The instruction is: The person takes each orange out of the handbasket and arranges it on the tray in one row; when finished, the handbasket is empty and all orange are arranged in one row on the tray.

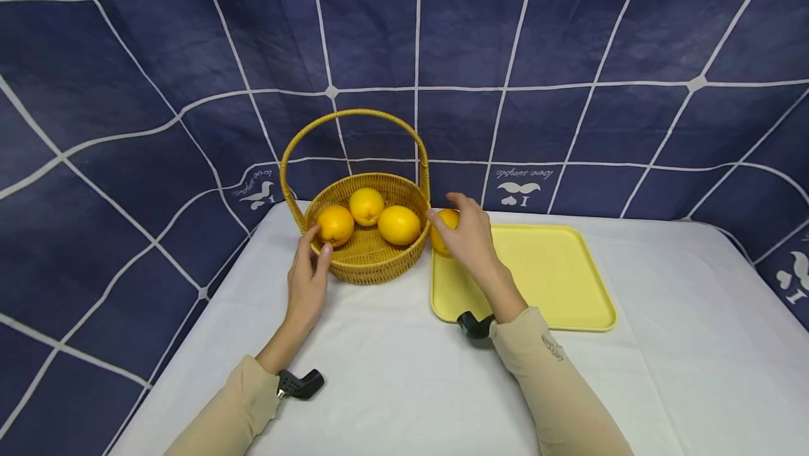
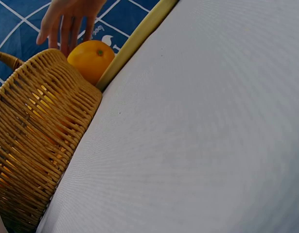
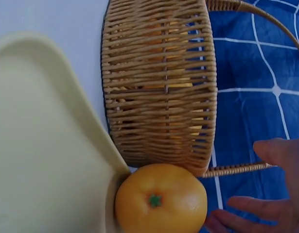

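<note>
A wicker basket [image 1: 373, 270] [image 2: 37, 145] [image 3: 159, 87] with a hoop handle holds three oranges [image 1: 366, 206]. My left hand [image 1: 318, 239] pinches its front-left rim, thumb by the nearest orange. A fourth orange [image 1: 447, 220] [image 2: 91, 58] [image 3: 161, 199] sits at the far left corner of a yellow tray [image 1: 550, 273] [image 2: 134, 43] [image 3: 42, 145], right beside the basket. My right hand [image 1: 444, 206] [image 2: 66, 19] hovers over that orange. Its fingers [image 3: 280, 150] are spread and relaxed, and the right wrist view shows a gap between them and the fruit.
A white cloth [image 1: 392, 357] covers the table; the basket and the tray stand near its back edge. A dark blue gridded backdrop [image 1: 569, 55] hangs behind and to the left. Black camera mounts [image 1: 302, 383] sit on both wrists.
</note>
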{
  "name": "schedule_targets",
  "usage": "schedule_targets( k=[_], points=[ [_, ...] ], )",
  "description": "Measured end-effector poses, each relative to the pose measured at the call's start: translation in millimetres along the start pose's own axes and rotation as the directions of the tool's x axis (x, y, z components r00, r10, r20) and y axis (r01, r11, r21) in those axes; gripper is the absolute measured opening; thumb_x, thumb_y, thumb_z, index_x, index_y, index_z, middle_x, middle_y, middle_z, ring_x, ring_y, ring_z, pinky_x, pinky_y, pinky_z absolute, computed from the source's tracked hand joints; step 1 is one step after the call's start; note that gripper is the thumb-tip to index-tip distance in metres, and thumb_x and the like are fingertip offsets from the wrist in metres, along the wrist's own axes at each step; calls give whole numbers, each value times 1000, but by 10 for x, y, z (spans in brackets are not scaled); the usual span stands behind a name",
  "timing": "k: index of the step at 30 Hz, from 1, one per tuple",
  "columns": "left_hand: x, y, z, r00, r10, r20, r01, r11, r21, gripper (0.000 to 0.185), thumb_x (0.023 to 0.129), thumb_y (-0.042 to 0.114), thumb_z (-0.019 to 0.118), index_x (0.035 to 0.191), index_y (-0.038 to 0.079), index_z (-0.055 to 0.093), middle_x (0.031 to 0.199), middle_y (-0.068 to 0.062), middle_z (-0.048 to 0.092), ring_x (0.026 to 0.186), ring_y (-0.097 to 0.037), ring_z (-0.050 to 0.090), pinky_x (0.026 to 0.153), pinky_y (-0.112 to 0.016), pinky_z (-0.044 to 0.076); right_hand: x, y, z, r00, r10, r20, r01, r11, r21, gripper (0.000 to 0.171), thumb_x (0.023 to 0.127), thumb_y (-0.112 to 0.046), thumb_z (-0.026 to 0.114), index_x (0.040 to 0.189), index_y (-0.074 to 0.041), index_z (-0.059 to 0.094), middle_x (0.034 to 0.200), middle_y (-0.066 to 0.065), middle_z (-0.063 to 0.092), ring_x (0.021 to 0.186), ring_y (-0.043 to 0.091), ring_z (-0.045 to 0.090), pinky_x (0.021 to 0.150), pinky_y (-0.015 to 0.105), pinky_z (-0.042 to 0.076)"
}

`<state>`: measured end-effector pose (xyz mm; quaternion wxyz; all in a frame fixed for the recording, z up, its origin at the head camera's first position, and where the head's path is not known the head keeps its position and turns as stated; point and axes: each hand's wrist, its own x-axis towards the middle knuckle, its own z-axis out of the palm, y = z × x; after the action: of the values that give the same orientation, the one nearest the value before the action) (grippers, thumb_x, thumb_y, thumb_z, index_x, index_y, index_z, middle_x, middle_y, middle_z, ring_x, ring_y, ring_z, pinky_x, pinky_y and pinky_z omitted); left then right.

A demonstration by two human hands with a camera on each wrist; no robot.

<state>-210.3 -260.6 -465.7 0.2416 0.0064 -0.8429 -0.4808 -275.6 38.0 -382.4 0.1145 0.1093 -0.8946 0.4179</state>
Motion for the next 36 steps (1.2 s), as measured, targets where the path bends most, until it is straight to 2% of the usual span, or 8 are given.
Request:
schedule_targets(
  k=[4,12,19,21,25,27,30,36],
  points=[
    [1,3,17,1000,3,-6,-3,1000,-1,54,112,39,49,163,24,38,169,-2,38,156,-26,35,126,-53,33,-17,-28,4,999,-42,-8,43,998,45,60,100,-40,69,145,-3,59,141,19,64,131,36,59,117,49,45],
    [18,6,52,1000,18,1,-18,1000,11,57,112,38,49,166,26,33,171,3,35,158,-23,31,130,-50,26,-39,-49,-9,997,-65,-30,68,992,104,56,98,-36,73,142,-3,63,138,18,67,127,35,63,111,48,51],
    [22,0,45,1000,15,-8,-15,1000,12,56,112,38,50,165,26,35,170,2,36,158,-24,33,129,-51,27,-7,-139,128,992,-119,38,115,988,103,55,96,-32,75,142,-4,62,133,19,67,113,38,64,93,46,54],
    [22,-2,40,1000,15,-12,-15,1000,10,56,112,38,50,165,26,36,170,1,37,157,-24,33,129,-51,28,26,-189,175,989,-130,68,124,988,89,57,95,-30,77,143,-4,61,134,19,67,114,37,63,96,46,54],
    [11,3,24,1000,6,-17,-6,1000,7,55,112,38,50,164,27,36,170,2,37,157,-24,34,129,-51,29,125,-286,274,978,-157,136,155,988,26,60,94,-26,79,146,-3,59,143,17,62,133,35,56,116,49,44],
    [4,3,12,1000,2,-22,-2,1000,7,55,112,38,50,164,27,36,169,3,38,157,-24,34,129,-51,29,187,-339,325,970,-169,175,172,985,1,60,95,-25,79,147,-4,58,147,15,60,140,36,52,121,50,40],
    [5,11,11,1000,2,-14,-2,1000,9,55,112,38,49,165,27,35,170,3,37,157,-24,33,129,-51,28,292,-387,399,961,-170,219,180,983,-29,60,95,-26,80,147,-5,58,147,15,60,140,36,52,121,49,41],
    [3,17,17,1000,1,-7,-1,1000,18,56,113,39,48,166,28,33,171,3,35,158,-24,32,130,-51,26,472,-397,574,947,-131,294,176,975,-133,64,91,-28,84,145,-3,60,143,15,64,131,34,59,111,47,49]
  ],
)
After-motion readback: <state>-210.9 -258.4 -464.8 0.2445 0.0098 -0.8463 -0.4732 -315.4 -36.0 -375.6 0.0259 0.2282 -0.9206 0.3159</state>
